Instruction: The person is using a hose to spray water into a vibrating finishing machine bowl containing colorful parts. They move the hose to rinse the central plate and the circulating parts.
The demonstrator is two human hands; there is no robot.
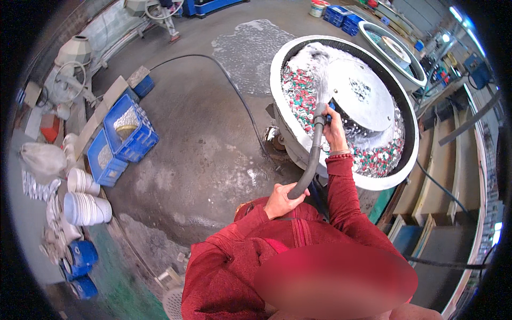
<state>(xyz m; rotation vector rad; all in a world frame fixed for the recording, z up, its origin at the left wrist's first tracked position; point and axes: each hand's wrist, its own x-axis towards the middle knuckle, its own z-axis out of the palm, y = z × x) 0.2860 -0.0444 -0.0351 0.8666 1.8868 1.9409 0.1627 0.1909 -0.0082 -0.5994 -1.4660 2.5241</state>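
Observation:
A thick grey hose (313, 154) runs between my two hands. My right hand (335, 129) grips it near its outlet, by a blue valve handle (331, 108). Lower down, close to my body, my left hand (284, 201) is wrapped round the hose. Water (321, 74) sprays from the outlet toward the far side of a large round white tub (276, 80). Foam and many small red, green and white pieces (301, 98) fill the ring-shaped trough. A round light-grey hub cover (365, 88) stands in the tub's middle, wet and foamy.
A second round tub (421, 77) stands at the far right. Blue crates (130, 141) with pale pieces and stacked white buckets (88, 209) line the left. A dark hose (234, 82) crosses the wet floor (197, 138). Wooden-edged troughs (442, 165) lie at right.

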